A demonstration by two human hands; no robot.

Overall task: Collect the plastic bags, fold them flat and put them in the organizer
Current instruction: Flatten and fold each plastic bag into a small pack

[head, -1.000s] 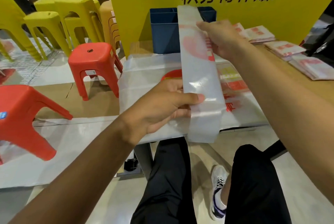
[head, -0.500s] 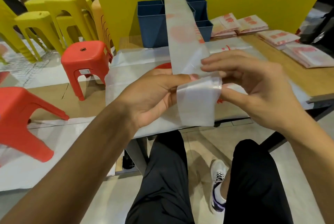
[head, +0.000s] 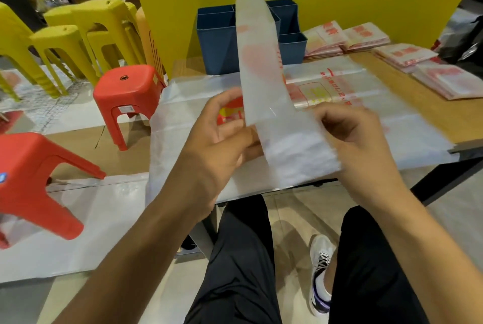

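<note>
Fingers of both hands pinch the near end of the folded plastic bag (head: 264, 67), which we hold as a long narrow strip slanting up and away over the worktop (head: 444, 120). Our left hand (head: 222, 138) has its grip clamped on the left edge where the strip begins to turn, and our right hand (head: 352, 133) has its grip clamped on the flap that lies crosswise to the right. This looks like the first diagonal tuck of a compact fold. To do it well, we judge the crease should be pressed sharp with the thumbs before the next turn, edges kept in line so the packet stays flat, and trapped air squeezed toward the far end, since thin film slips and springs open. Under our hands more plastic bags (head: 339, 93) lie spread flat on the worktop. Beyond them stands the blue organizer (head: 219, 44), partly hidden by the strip, against a yellow board (head: 339, 10). Stacks of folded bags (head: 366, 36) lie to its right. Red stools (head: 130, 88) and yellow stools (head: 78, 26) stand on the floor to the left.
</note>
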